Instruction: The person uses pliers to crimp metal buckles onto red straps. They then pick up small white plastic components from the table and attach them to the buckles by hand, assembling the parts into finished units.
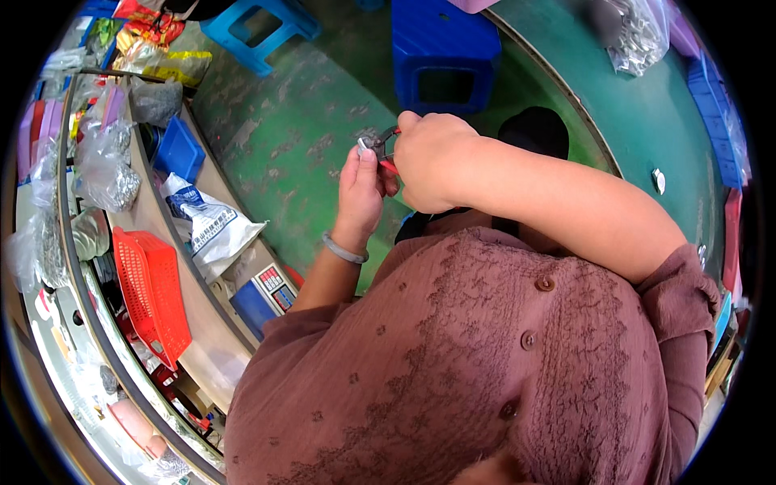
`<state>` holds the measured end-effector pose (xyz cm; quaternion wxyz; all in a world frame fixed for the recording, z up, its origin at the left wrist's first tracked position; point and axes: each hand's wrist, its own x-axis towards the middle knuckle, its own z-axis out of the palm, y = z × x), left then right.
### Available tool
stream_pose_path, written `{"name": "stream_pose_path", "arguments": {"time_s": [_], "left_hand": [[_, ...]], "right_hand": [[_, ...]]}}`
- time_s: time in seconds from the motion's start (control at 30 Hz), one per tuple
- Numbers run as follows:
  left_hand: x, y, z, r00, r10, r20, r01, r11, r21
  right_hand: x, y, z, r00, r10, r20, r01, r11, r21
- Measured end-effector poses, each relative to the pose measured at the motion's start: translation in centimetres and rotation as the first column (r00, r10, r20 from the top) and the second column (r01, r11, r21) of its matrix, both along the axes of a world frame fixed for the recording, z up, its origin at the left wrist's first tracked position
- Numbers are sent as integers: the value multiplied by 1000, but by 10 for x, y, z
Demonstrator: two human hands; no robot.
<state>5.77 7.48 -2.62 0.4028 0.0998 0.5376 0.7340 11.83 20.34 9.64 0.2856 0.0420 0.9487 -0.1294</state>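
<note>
- The left hand pinches a small silvery metal piece between thumb and fingers, up in front of the body.
- The right hand is wrapped around red-handled pliers, their head beside the piece; whether they bite it is too small to tell.
- To work well, I would keep the left fingertips clear of the pliers' nose and squeeze gently, wrist steady.
- Below lies the green floor, giving open room; the blue stool stands beyond the hands.
- The right-side table has a curved-looking edge, well apart from the pliers.
</note>
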Motion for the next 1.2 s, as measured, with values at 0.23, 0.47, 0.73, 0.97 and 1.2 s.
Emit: {"name": "stream_pose_path", "arguments": {"time_s": [0.23, 0.47, 0.73, 0.97, 1.2], "left_hand": [[0, 1, 1, 1000, -11, -21, 11, 1000, -18], [-5, -6, 0, 993, -81, -80, 77, 996, -49], [-7, -7, 1, 988, -133, -72, 132, 991, -18], [-15, -12, 11, 967, -173, 185, 124, 960, 252], [-18, -13, 24, 920, -302, 250, 163, 875, 457]], "right_hand": [[3, -1, 0, 1000, -12, 4, 12, 999, 30], [12, -4, -6, 991, 37, -129, -19, 990, 137], [10, 0, 10, 993, 97, -70, -86, 986, 140], [17, 3, 17, 984, 23, -178, -10, 997, 76], [26, 13, 27, 964, 11, -267, 10, 997, 77]]}}
